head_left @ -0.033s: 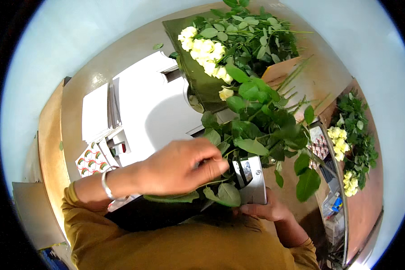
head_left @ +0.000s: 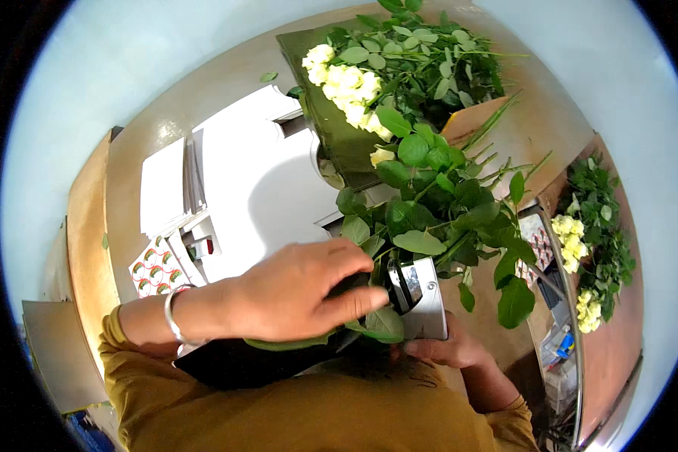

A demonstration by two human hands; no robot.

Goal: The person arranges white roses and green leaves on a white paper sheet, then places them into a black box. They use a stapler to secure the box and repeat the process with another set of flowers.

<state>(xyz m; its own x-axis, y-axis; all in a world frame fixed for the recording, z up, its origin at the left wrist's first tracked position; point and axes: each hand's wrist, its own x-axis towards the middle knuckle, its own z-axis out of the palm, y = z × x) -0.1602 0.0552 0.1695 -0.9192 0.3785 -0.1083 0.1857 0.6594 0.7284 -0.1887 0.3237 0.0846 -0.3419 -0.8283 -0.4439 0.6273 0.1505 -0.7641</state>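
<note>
My left hand (head_left: 309, 290), with a bangle at the wrist, hovers over leafy rose stems (head_left: 422, 218), thumb and forefinger apart; I see nothing held in it. My right hand (head_left: 448, 350) is closed on the lower end of a silver metal tool (head_left: 422, 301) with a slotted top, just right of my left hand. The stems lie beyond the tool, cut ends toward the upper right, with one pale yellow rose (head_left: 382, 157) near their upper left. Leaves and a dark surface sit below my left hand; some fingertips are hidden.
White cut sheets (head_left: 233, 173) and printed red-green labels (head_left: 154, 267) lie left. Pale roses (head_left: 346, 87) with foliage rest on a green mat (head_left: 316, 128) at the back. More roses (head_left: 569, 241) lie on the right-hand board, beside a metal rail (head_left: 578, 377) and small items below.
My left hand's thumb and forefinger have spread further apart, and the hand has shifted slightly left. My right hand still holds the tool, which moved very little.
</note>
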